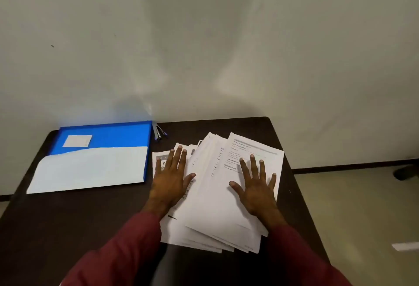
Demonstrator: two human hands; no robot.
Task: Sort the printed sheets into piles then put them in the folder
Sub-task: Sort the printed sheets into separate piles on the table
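Note:
A loose, fanned heap of printed white sheets (213, 199) lies on the right half of a dark table (90, 217). My left hand (171, 178) rests flat on the heap's left side, fingers spread. On the top sheet at the right, my right hand (257, 186) lies flat with its fingers apart. Neither hand grips anything. A blue folder (108, 137) lies open at the back left of the table, its pale inner pocket (90, 170) facing up and a small white label on the blue part.
Two or three pens (159, 132) lie at the back of the table, just right of the folder. A pale wall stands right behind the table. Light floor shows to the right, with a dark chair base (405, 171) at the far right edge.

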